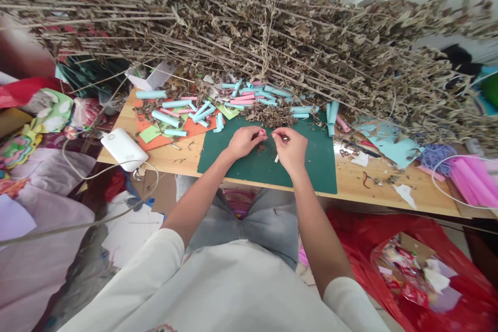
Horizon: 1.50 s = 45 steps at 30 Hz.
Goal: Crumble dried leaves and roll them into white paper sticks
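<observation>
Over the green cutting mat, my left hand is closed around a small pink paper roll, its end facing up. My right hand is just to the right, thumb and fingertips pinched together; what lies between them is too small to make out. A thin white stick pokes out below the right hand's fingers. Beneath and between the hands lie dry leaf crumbs. A heap of crushed dried leaves sits at the mat's far edge, near several blue paper rolls.
Long bundles of dried leafy stalks span the table's back. A white power bank with a cable lies at left. To the right are a black pen, blue paper and purple yarn. A red plastic bag holds scraps below.
</observation>
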Tool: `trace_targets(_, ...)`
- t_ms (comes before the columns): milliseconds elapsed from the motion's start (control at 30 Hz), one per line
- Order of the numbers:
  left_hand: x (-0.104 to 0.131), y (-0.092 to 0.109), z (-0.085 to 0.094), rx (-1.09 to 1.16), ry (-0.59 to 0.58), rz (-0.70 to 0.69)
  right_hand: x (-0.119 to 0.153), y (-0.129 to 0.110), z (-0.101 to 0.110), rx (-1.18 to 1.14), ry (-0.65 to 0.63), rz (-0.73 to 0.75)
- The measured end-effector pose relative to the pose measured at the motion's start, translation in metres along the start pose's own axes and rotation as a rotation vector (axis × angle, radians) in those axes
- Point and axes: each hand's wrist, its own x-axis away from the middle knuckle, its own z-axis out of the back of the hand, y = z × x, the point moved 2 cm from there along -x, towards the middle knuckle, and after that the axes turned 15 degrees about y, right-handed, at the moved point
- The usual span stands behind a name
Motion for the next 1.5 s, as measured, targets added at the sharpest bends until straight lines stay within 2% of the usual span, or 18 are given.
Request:
trace_targets(233,0.0,-0.004,-0.001,0.024,0.004,-0.029,-0.011,-0.024,0.004,-0.011,-0.071,0.165)
trace_targets(400,0.001,-0.005,-0.003,0.043,-0.002,-0.031,-0.01,-0.024,-0.001,0.014,-0.106,0.235)
trace_targets(633,0.001,-0.006,-0.003,-0.001,0.019,-0.044,-0.005,-0.027,0.003,0.042,-0.201,0.348)
trace_targets(700,0.001,-0.005,-0.004,-0.004,0.027,-0.036,-0.003,-0.024,0.004,-0.013,-0.175,0.331)
trace_targets(800,0.0,-0.002,-0.001,-0.009,0.018,-0.01,-0.001,-0.012,0.005,-0.068,-0.071,0.244)
trace_targets(900,-0.003,0.003,0.008,0.007,-0.025,-0.013,0.001,0.001,0.004,0.025,-0.042,0.229)
trace_targets(967,-0.004,0.005,0.014,0.006,-0.054,-0.021,0.002,0.004,0.003,0.108,-0.101,0.284)
trace_targets(1100,0.0,0.004,0.015,0.041,-0.083,-0.01,0.001,0.002,-0.004,0.299,-0.33,0.409)
trace_targets(1167,0.004,0.0,0.011,0.042,-0.027,0.017,0.0,0.002,-0.008,0.4,-0.415,0.431)
trace_targets(1233,0.007,-0.004,0.006,0.042,0.029,0.02,-0.002,0.002,-0.011,0.442,-0.44,0.423)
trace_targets(1300,0.009,-0.007,0.003,0.043,0.052,0.014,-0.005,0.002,-0.011,0.385,-0.395,0.387)
trace_targets(1433,0.009,-0.008,0.003,0.057,0.047,0.011,-0.011,-0.004,-0.004,0.066,-0.132,0.2)
trace_targets(1500,0.008,-0.008,0.004,0.066,0.04,0.015,-0.013,-0.01,-0.003,-0.072,-0.047,0.111)
